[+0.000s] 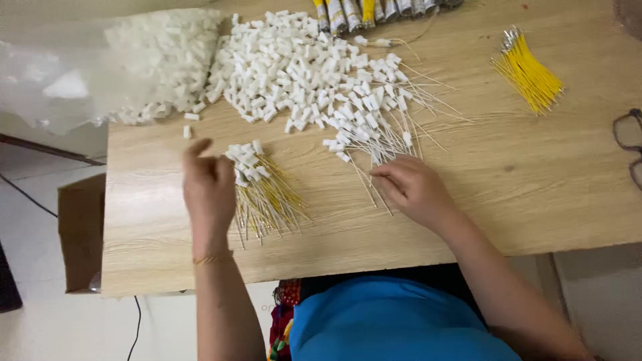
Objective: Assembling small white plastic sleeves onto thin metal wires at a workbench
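Note:
My left hand (208, 190) hovers over the left side of a small bundle of yellow wires with white end caps (264, 194), fingers loosely spread, holding nothing that I can see. My right hand (413, 189) rests on the wooden table (535, 180) with its fingertips pinched at the lower ends of thin wires (374, 184) from a fan of white-capped wires (381, 124). A big heap of loose small white blocks (294, 63) lies further back.
A clear plastic bag of white blocks (144, 63) hangs over the table's back left corner. A bundle of yellow wires (528, 75) lies back right, eyeglasses (628, 144) at the right edge, striped rolls (374, 12) at the back. A cardboard box (80, 230) stands on the floor left.

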